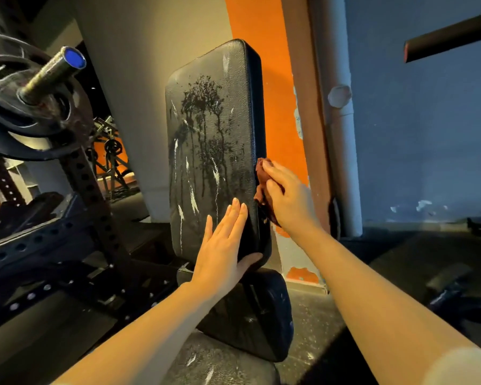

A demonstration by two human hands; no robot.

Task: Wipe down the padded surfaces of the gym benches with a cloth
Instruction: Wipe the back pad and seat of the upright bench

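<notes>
Here, right hand (288, 195) clamped on a crumpled dark-red cloth (262, 181), pressed against the right edge of the upright black padded backrest (208, 140). Left hand (224, 245) flat, fingers spread open, near its lower right corner, thumb around the edge.

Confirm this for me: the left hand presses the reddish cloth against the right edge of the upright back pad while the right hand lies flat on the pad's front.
The hands are swapped. In the head view the right hand presses the reddish cloth against the right edge of the upright back pad, and the left hand lies flat on the pad's front, thumb hooked round its lower corner.
</notes>
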